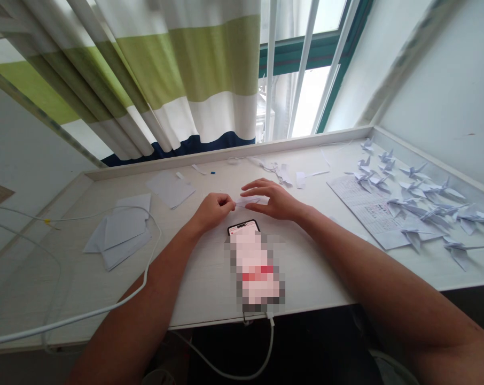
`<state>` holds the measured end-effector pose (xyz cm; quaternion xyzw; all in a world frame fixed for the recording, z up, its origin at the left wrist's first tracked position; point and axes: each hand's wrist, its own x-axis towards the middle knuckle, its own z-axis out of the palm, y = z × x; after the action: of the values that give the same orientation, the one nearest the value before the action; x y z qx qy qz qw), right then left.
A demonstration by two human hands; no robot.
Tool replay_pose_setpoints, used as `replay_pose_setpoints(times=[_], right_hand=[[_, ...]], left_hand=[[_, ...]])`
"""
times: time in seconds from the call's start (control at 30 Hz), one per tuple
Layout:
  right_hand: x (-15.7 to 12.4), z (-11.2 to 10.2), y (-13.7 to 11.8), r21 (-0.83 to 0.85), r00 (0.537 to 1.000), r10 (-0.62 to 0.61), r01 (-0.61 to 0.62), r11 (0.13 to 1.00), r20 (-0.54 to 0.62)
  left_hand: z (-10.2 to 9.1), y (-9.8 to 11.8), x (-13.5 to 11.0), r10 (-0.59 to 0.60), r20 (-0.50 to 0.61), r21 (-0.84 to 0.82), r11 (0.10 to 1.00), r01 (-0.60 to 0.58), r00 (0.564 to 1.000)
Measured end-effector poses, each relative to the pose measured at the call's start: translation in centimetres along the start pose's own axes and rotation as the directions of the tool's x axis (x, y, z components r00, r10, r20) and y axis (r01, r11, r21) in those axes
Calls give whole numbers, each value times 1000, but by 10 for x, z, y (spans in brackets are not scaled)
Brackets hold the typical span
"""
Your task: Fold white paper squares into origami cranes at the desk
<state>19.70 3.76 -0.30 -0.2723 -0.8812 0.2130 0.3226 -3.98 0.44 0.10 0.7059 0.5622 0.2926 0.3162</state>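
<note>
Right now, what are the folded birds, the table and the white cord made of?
The folded birds look like thin white paper: sharp creases, matte finish. The table looks like laminated board with faint wood grain, though real wood is possible. The white cord looks like smooth, rubbery plastic, bending in soft curves.

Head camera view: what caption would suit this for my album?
Left hand pinches a small white paper, right hand over it, above a phone, paper cranes nearby.

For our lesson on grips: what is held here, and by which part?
Folded paper, pinched at its left end by the left hand; right hand arches above.
</note>
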Motion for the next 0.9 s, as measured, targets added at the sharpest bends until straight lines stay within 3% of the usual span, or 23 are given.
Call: replay_pose_setpoints(times=[0.1,0.23,0.4,0.57,0.9], right_hand=[[0,3,5,-61,988,24,-15,998,153],[1,5,6,-85,981,67,-53,995,180],[3,8,3,-63,985,61,-51,997,159],[0,7,8,-25,980,44,-40,999,192],[-2,8,12,24,984,101,-106,994,148]], left_hand=[[-1,-5,1,37,60,198,979,-49,998],[-3,-7,1,143,3,405,905,-132,990],[1,-11,5,413,106,339,840,-423,905],[6,-17,10,419,156,256,857,-446,894],[4,-11,7,404,182,316,839,-442,896]])
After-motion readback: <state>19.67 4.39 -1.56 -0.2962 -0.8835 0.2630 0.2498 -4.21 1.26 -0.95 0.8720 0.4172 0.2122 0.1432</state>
